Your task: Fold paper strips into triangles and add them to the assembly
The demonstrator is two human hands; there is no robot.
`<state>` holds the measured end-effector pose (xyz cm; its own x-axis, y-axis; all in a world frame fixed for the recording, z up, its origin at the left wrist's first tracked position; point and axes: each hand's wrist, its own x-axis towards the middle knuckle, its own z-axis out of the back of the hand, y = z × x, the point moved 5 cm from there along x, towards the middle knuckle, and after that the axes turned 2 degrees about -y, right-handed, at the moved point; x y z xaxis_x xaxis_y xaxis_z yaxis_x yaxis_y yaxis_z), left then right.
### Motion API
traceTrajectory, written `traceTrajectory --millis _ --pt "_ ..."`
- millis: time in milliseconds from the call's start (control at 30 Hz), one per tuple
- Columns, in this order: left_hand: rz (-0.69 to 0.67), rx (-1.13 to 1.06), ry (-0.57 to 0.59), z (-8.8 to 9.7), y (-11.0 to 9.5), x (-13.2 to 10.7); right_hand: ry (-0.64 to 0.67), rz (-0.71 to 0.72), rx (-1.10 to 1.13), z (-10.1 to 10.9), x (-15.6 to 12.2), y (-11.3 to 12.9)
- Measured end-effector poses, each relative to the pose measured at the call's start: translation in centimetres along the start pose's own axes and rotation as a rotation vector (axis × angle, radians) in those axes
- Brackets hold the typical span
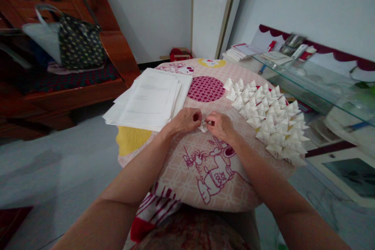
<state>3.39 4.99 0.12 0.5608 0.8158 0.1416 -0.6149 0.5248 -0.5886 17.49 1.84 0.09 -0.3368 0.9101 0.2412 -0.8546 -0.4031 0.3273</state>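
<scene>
A small piece of folded white paper (pixel 203 127) is pinched between my two hands over the middle of the round table. My left hand (pixel 187 119) grips its left side with thumb and fingertips. On the other side my right hand (pixel 219 124) is closed on the same piece, its fingers curled. To the left lies a stack of white paper sheets (pixel 149 99), the top ones bearing faint print. Many pointed folded paper pieces (pixel 269 115) stand in rows to the right of my right hand. Fingers partly hide the piece being held.
A pink patterned cloth (pixel 187 164) covers the table. Along the right runs a glass-topped stand (pixel 319 90) with papers and small items. At the left, a wooden bench (pixel 114 54) carries a dark patterned bag (pixel 80 41). A striped sock-like cloth (pixel 156 211) shows near my lap.
</scene>
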Motion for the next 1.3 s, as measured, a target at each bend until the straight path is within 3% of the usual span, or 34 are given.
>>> traceTrajectory --millis 200,500,767,967,1300 --pt "0.027 -0.064 0.018 0.1 0.1 0.0 -0.017 0.015 0.022 -0.2 0.0 0.1" --pt "0.044 -0.222 0.078 0.1 0.9 -0.1 -0.151 0.020 0.097 -0.1 -1.0 -0.9" --pt "0.060 -0.227 0.032 -0.2 1.3 0.3 -0.157 0.072 0.032 -0.2 -1.0 -0.5" --pt "0.147 -0.248 0.026 -0.3 1.4 0.3 -0.143 0.121 -0.049 0.0 -1.2 0.3" --pt "0.283 -0.217 -0.127 -0.4 0.8 0.5 -0.167 0.155 -0.119 -0.2 -1.3 0.8"
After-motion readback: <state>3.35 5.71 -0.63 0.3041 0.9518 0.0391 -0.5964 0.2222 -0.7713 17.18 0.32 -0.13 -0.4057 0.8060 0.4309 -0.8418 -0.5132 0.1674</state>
